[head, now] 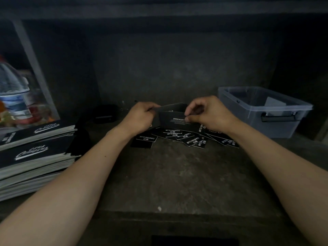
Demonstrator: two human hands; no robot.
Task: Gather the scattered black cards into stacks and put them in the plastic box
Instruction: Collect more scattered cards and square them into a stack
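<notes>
- While both forearms lie across the near part of the table [177,178], a small white speck [159,208] sits between them, close to the near edge.
- Mid-table: scattered cards [186,137] lie in a loose overlapping fan. Most show white "CAMPING CLUB" print. One plain black face sits at the left end.
- That pile is directly under the hands, likely so each pick is a short reach.
- Just above the pile: held stack [173,118] of black cards, roughly upright on a long edge, printed face toward the camera.
- left hand [140,116]: fingers curled round the stack's left end. My read is that it acts as clamp and backstop.
- right hand [207,114]: thumb and forefinger pinch the front card at the stack's right edge, other fingers curled in. It looks like seating a card or squaring the edges, but that is a judgement.
- Left side, near to mid: booklets [35,157] in two black piles with white script. They are not part of this job.
- Behind them, far left: a plastic bottle [14,91], blurred.
- Just beyond the left hand on its left: a small dark object [106,114]. Can't tell what it is.
- Far right: plastic box [276,126], clear, lid off, black handle on its near wall. It is well apart from the hands.
- A pale shape shows inside the box. Can't tell if it's cards.
- Status: many cards loose, stack not yet in the box. I'd call it early to mid.
</notes>
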